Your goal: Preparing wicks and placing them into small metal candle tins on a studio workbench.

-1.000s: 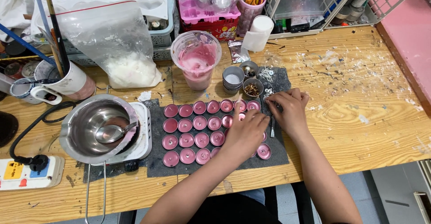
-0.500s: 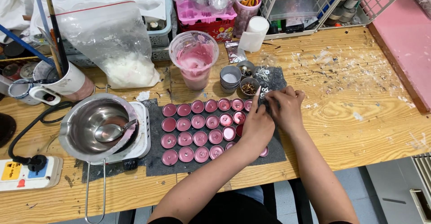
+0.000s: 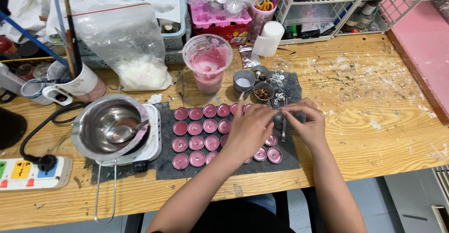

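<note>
Several small metal cups of pink wax (image 3: 196, 128) stand in rows on a dark mat (image 3: 163, 167). My left hand (image 3: 250, 130) lies over the right end of the rows, its index finger raised. My right hand (image 3: 306, 123) is beside it. The fingertips of both hands meet above the mat's upper right part. A thin metal tool like tweezers (image 3: 284, 132) hangs down from my right hand's fingers. Whatever small piece is pinched between the fingertips is too small to make out.
Behind the mat stand a clear cup of pink wax (image 3: 208, 64) and two little tins (image 3: 243, 81). A steel pot with a spoon (image 3: 110, 125) sits on a white hot plate at the left, near a power strip (image 3: 28, 172), a mug of brushes (image 3: 77, 81) and a bag of white flakes (image 3: 135, 69).
Both hands have drawn up from the lower right cups and come together over the mat's upper right part. Two lower right cups are now uncovered.
</note>
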